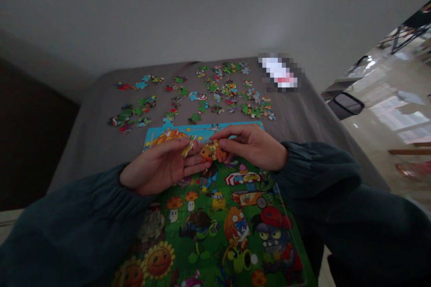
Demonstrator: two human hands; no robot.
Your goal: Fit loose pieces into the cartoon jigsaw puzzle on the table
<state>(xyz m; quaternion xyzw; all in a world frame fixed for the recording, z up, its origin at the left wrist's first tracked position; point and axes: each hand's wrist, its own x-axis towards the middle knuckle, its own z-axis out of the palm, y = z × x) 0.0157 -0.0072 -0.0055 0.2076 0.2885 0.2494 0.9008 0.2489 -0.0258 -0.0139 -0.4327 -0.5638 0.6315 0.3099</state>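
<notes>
Hands point(160, 166) point(254, 145) hold puzzle pieces point(206, 153) over cartoon board point(210, 253).

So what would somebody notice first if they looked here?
Probably the bright cartoon puzzle picture, green with a blue far edge, below the hands. Over it, the left hand holds a small piece and the right hand holds orange puzzle bits. Beyond, loose puzzle pieces lie scattered on grey cloth.
</notes>
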